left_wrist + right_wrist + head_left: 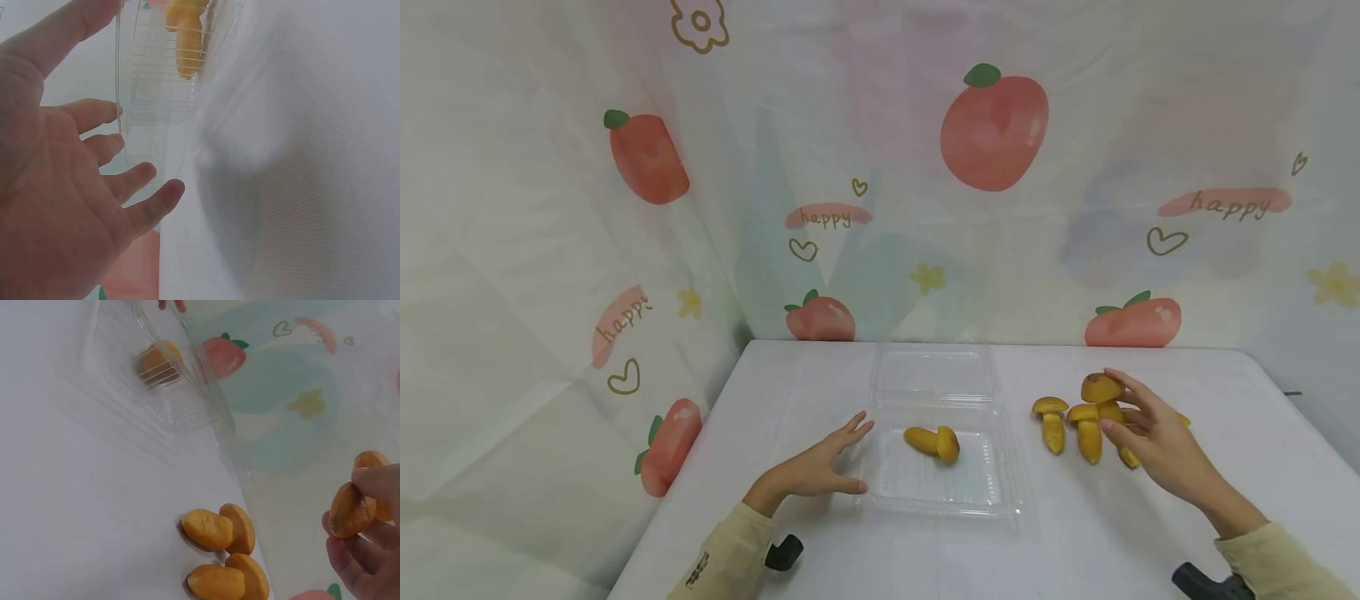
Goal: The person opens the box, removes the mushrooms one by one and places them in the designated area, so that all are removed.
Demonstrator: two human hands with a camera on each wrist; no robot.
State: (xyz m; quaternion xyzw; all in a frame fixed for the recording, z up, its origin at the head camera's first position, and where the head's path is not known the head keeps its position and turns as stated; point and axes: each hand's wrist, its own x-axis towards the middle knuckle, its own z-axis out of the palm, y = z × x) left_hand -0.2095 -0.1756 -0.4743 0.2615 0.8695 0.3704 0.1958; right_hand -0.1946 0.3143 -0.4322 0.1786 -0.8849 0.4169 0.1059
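Note:
My right hand (1161, 442) holds a yellow mushroom (1102, 388) with a rounded cap, pinched between thumb and fingers; the right wrist view shows its stem (352, 515) pointing out of the grip. Close by, a short mushroom (1052, 427) and a second one (1086, 435) lie on the table, with others partly hidden by the hand. My left hand (820, 465), fingers spread, is at the left edge of an opened clear plastic box (940, 507). One mushroom (934, 443) lies on its side in the box's front half.
The box's lid (934, 375) lies folded back towards the far edge of the white table (805, 375). Behind and to the left hangs a printed cloth (880, 125) with fruit shapes. Black wrist mounts (785, 552) show beneath the sleeves.

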